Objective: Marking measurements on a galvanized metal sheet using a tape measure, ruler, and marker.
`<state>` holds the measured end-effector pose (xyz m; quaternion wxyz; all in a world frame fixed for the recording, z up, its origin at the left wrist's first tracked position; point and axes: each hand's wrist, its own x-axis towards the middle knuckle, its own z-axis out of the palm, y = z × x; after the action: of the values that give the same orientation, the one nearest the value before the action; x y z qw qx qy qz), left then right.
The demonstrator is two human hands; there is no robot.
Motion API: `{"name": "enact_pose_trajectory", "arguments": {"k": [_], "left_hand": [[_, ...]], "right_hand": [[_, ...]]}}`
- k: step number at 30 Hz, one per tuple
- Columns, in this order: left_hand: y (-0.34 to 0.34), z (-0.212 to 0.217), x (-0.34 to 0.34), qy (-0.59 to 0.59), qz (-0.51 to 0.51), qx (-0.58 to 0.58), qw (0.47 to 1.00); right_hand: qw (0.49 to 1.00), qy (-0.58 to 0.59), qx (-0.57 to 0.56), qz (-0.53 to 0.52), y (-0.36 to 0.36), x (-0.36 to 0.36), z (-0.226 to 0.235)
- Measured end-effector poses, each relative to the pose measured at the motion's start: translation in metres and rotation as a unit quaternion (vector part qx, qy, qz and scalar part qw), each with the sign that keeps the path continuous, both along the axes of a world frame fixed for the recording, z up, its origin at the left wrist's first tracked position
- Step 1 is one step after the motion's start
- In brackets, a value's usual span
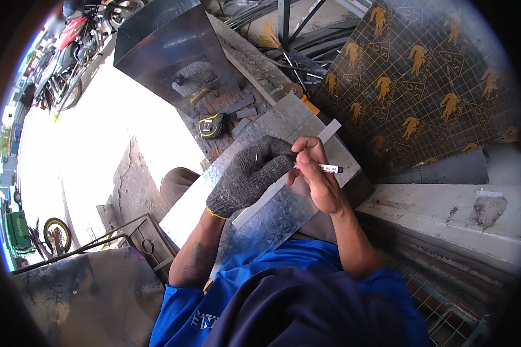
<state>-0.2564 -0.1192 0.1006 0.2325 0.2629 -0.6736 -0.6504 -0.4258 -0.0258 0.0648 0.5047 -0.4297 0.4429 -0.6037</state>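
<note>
A dark grey knitted glove covers my left hand; its fingers are bent and pressed together, meeting the fingertips of my right hand. What they pinch, if anything, is hidden. My bare right hand grips a white marker pen with a dark end pointing right. Beneath both hands, a narrow pale metal strip lies slantwise across a shiny sheet-metal panel in front of my body. The strip's middle is covered by my hands, and its far end sticks out past the panel's right edge.
Beyond the panel lie a yellow-and-black tape measure, metal offcuts and another grey glove. A tool with a round disc rests at the panel's far edge. A patterned board leans at right; motorcycles stand far left.
</note>
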Motion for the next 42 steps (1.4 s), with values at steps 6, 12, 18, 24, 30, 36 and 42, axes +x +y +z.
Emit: {"name": "enact_pose_trajectory", "arguments": {"k": [6, 12, 18, 24, 30, 36, 42], "left_hand": [[0.002, -0.003, 0.002, 0.026, -0.009, 0.126, 0.992], [-0.014, 0.009, 0.019, 0.033, -0.001, 0.108, 0.994], [0.019, 0.031, 0.007, 0.022, -0.022, 0.029, 0.999], [0.019, 0.040, 0.016, 0.043, -0.037, -0.166, 0.984], [0.018, 0.005, 0.046, 0.008, 0.079, -0.120, 0.990], [0.009, 0.014, 0.091, -0.072, 0.063, -0.125, 0.988], [-0.058, 0.027, 0.147, 0.115, 0.293, -0.041, 0.948]], "right_hand": [[0.994, 0.069, -0.087, 0.010, -0.004, 0.008, 0.005], [0.982, -0.115, -0.103, 0.109, -0.002, -0.036, 0.042], [0.998, -0.019, -0.026, -0.060, 0.006, -0.001, 0.056], [0.978, 0.148, -0.129, -0.064, 0.019, 0.003, 0.073], [0.958, 0.262, 0.065, 0.094, -0.002, 0.011, 0.050], [0.963, 0.234, 0.075, 0.111, -0.012, 0.026, 0.031], [0.992, 0.110, 0.041, -0.035, -0.077, -0.006, 0.046]]}}
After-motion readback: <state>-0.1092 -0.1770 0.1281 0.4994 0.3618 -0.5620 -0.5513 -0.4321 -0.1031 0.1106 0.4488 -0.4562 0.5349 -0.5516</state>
